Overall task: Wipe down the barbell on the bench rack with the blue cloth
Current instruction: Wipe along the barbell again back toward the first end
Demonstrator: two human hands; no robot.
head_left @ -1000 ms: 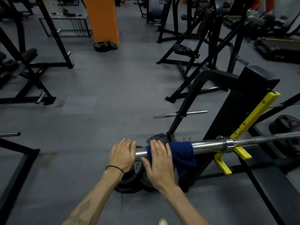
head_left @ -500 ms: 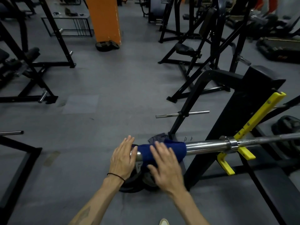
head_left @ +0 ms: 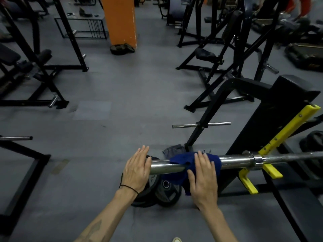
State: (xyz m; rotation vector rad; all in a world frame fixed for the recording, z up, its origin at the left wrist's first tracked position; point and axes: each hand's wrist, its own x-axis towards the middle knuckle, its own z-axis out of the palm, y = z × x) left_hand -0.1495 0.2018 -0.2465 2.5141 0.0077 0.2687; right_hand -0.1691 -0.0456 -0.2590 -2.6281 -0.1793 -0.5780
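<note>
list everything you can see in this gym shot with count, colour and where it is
barbell: one, chrome, lying across the yellow hooks, its sleeve end pointing left
blue cloth: one, dark blue, draped over the barbell sleeve, part hanging below
yellow hooks: two prongs seen, yellow, on the bench rack at right
bench rack: one, black, right side
weight plates: a few, black, on the floor under the sleeve end
grey rag: one, grey, on the floor behind the barbell
pillar: one, orange, top centre
other machines: several, black, left and back
floor: grey
left hand: flat, fingers straight, at the bare sleeve end
right hand: flat, pressing the blue cloth on the barbell
</note>
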